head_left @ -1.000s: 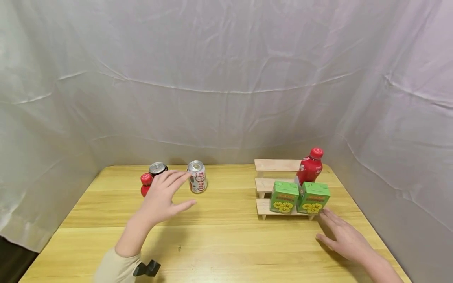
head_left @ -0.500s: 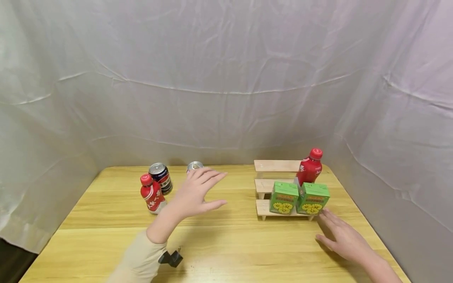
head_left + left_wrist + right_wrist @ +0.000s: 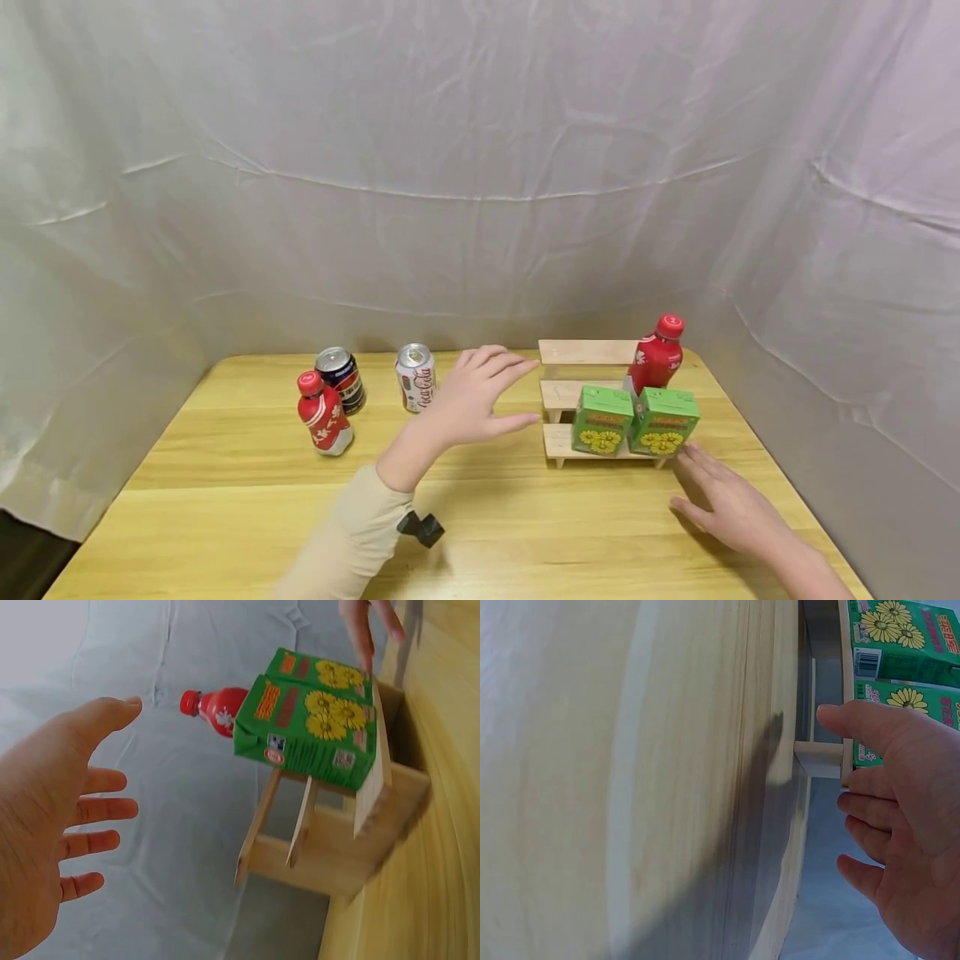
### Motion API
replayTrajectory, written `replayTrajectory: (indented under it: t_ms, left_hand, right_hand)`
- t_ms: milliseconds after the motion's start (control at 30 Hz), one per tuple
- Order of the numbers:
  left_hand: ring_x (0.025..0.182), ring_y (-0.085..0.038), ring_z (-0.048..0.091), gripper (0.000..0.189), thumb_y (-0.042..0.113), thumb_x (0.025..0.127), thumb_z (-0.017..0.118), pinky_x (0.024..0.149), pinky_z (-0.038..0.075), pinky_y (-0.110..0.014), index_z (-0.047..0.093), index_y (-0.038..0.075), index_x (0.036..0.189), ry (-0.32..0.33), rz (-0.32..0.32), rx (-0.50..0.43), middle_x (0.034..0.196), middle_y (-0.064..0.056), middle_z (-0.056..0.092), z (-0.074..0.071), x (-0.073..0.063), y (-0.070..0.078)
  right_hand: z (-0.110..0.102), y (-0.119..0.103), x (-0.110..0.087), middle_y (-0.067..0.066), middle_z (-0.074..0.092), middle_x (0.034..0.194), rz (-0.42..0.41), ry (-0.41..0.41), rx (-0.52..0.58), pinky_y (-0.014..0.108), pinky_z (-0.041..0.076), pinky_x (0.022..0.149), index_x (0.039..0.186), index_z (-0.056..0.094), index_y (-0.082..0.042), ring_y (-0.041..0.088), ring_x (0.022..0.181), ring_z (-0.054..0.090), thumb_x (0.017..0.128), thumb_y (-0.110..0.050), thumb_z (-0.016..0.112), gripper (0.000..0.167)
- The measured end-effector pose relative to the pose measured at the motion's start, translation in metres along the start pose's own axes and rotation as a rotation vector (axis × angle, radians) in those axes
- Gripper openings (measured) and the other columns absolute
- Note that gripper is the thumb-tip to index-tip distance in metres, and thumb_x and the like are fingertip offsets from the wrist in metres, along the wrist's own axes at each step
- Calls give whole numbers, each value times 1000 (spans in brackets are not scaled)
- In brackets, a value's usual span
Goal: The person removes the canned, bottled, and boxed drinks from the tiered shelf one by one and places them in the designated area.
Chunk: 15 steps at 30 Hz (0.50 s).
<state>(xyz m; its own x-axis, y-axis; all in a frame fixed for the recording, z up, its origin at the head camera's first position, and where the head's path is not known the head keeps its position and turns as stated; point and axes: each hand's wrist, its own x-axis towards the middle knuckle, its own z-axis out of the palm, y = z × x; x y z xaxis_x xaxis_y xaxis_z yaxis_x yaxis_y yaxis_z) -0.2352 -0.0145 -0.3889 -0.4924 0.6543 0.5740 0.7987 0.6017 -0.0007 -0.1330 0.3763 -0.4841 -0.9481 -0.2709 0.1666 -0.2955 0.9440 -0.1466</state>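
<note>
My left hand (image 3: 468, 400) hovers over the table just left of a three-tier wooden shelf (image 3: 562, 437), its fingers and thumb spread and holding nothing. Two green drink cartons (image 3: 602, 421) with yellow flowers stand side by side on the shelf's lowest tier. Behind the right-hand one, a red bottle (image 3: 657, 358) stands upright on a higher tier. My right hand (image 3: 731, 504) lies by the shelf's front right corner, fingers extended, fingertips right at the end of the bottom tier. In the left wrist view, the same cartons (image 3: 307, 727) face the spread left hand (image 3: 45, 817).
A white Coca-Cola can (image 3: 416, 377) stands at the back, partly behind the left hand. Farther left are a dark can (image 3: 343, 382) and another red bottle (image 3: 326, 415), close together. Grey cloth (image 3: 480, 183) hangs behind the wooden table (image 3: 225, 467).
My left hand has moved right, from in front of the left bottle and dark can, past the Coca-Cola can, to near the shelf. The right hand has stayed in place.
</note>
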Motion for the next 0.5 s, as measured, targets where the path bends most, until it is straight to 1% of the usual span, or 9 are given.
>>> replayTrajectory:
  t_ms: [200, 367, 500]
  left_hand:
    - [125, -17, 48, 67, 64, 86, 58, 100, 40, -37, 52, 24, 140, -24, -17, -18, 134, 5, 59, 12, 26, 10]
    - [126, -14, 46, 67, 66, 87, 56, 101, 39, -36, 51, 27, 141, -63, -53, -42, 136, 9, 57, 20, 46, 20]
    - [128, -14, 45, 67, 67, 88, 53, 104, 38, -38, 49, 29, 142, -98, -102, -68, 137, 9, 56, 29, 59, 25]
  right_hand:
    - [0, 0, 0, 32, 44, 143, 6, -6, -1, 59, 40, 102, 132, 54, 7, 48, 129, 47, 83, -41, 73, 72]
    - [0, 0, 0, 31, 45, 143, 1, 4, -5, 59, 40, 102, 132, 54, 7, 47, 129, 47, 83, -41, 74, 72]
    - [0, 0, 1, 30, 46, 143, -7, 17, -6, 58, 40, 102, 132, 54, 6, 47, 129, 48, 83, -41, 74, 72]
